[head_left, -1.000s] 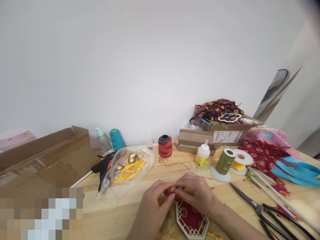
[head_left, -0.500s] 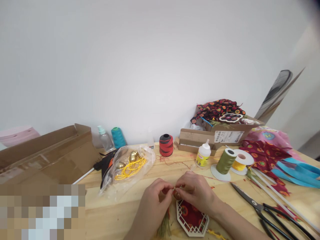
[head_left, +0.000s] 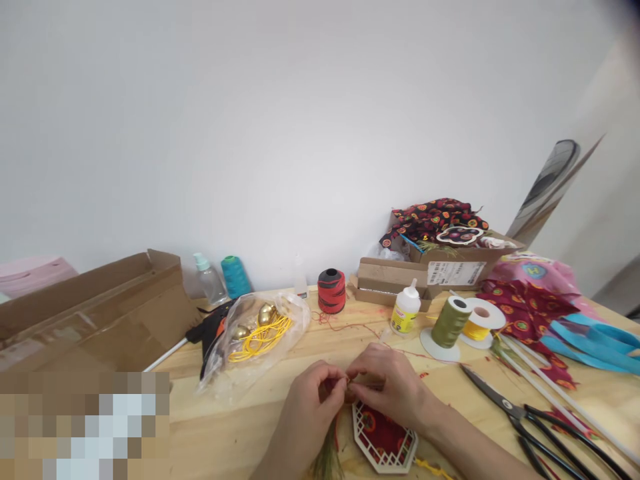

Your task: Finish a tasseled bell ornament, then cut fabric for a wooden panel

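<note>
Low in the middle of the view, my left hand [head_left: 313, 403] and my right hand [head_left: 393, 387] meet with fingertips pinched together. What lies between the fingertips is small and mostly hidden. Just below my right hand lies an octagonal white lattice frame [head_left: 365, 445] backed with dark red patterned fabric [head_left: 383, 433]. An olive-green tassel [head_left: 329, 457] hangs beneath my left hand, beside a red strand. Yellow cord [head_left: 433, 470] trails from the frame's lower right side.
Black-handled scissors [head_left: 520, 413], a green thread spool [head_left: 451, 321] and a glue bottle [head_left: 405, 308] lie or stand to the right. Behind is a red thread spool [head_left: 331, 291]. A plastic bag [head_left: 295, 317] with yellow cord, a glue gun [head_left: 213, 333] and a long cardboard box [head_left: 145, 313] are left.
Both hands stay pinched together, with only slight shifts of the fingers. The view has moved very slightly.
</note>
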